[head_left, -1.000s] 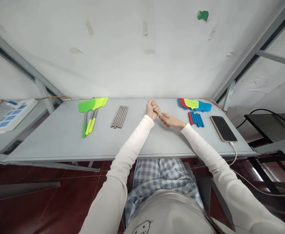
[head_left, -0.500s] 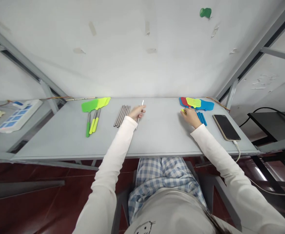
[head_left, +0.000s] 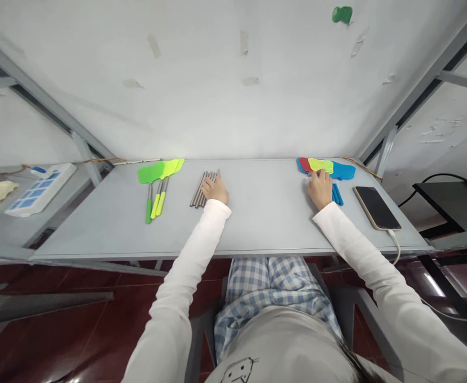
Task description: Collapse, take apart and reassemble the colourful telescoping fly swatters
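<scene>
White long sleeves (head_left: pixel 179 279), blue-white checked trousers (head_left: pixel 249 275)

This looks like a small workshop or assembly corner. A plain grey desk (head_left: pixel 265 229) stands against a white wall (head_left: pixel 201 117) marked with scraps of tape (head_left: pixel 250 81), and metal framing (head_left: pixel 87 157) rises at both ends of the desk. Like parts lie in groups on the desk: metal tubes (head_left: pixel 198 191), blue grips (head_left: pixel 337 194), flat coloured heads (head_left: pixel 345 171). Left of the desk sits a large power strip (head_left: pixel 41 189); below the desk spreads a dark red tiled floor (head_left: pixel 137 314).
</scene>
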